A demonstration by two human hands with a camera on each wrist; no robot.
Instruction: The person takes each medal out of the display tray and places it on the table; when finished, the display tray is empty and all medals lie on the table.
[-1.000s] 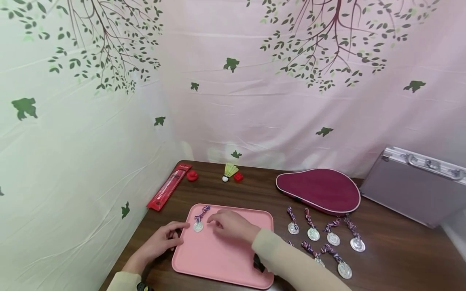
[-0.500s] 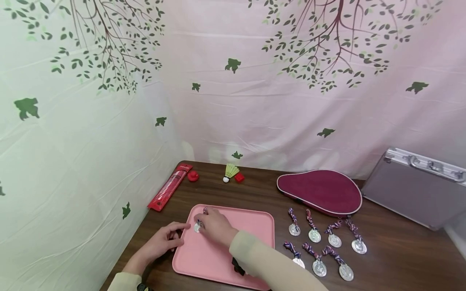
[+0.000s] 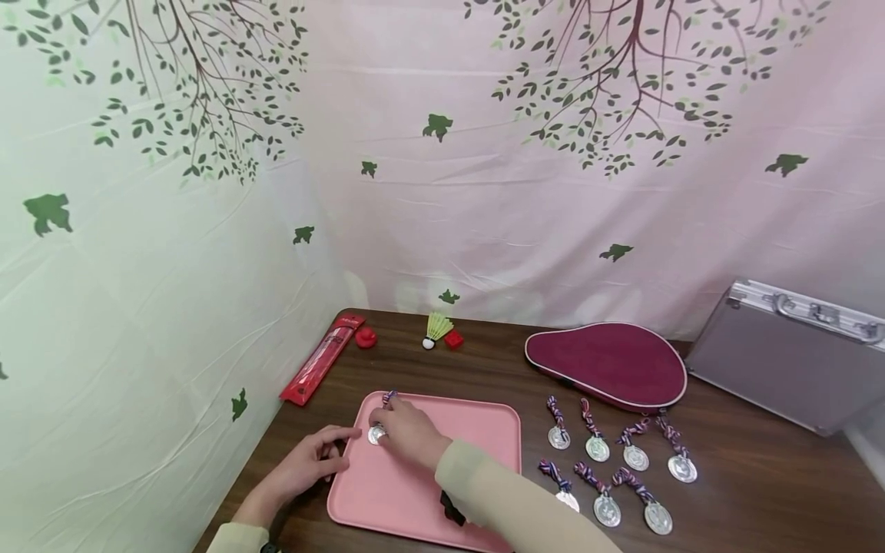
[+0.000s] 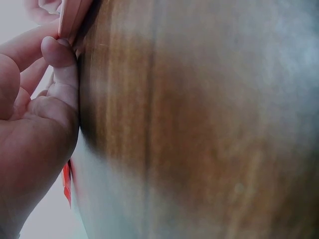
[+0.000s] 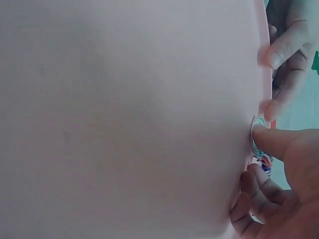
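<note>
On the pink tray (image 3: pixel 429 499) lies a silver medal (image 3: pixel 376 435) with a knotted red, white and blue ribbon, near the far left corner. My right hand (image 3: pixel 408 434) reaches over it and covers part of the ribbon. In the right wrist view the thumb is on the medal's disc (image 5: pixel 260 121), and the curled fingers are beside the ribbon (image 5: pixel 264 163). My left hand (image 3: pixel 307 461) rests at the tray's left edge, its fingertips and thumb touching the rim, as the left wrist view also shows for the hand (image 4: pixel 40 104).
Several similar medals (image 3: pixel 607 509) lie in two rows right of the tray. Behind them are a maroon racket case (image 3: pixel 608 362) and a grey metal case (image 3: pixel 788 357). A shuttlecock (image 3: pixel 435 330), red block (image 3: pixel 453 339), red rubber duck (image 3: pixel 366 337) and red packet (image 3: pixel 323 359) sit at the back.
My right hand has moved left across the tray onto the medal, then stayed there. The left hand has kept its place at the tray's edge.
</note>
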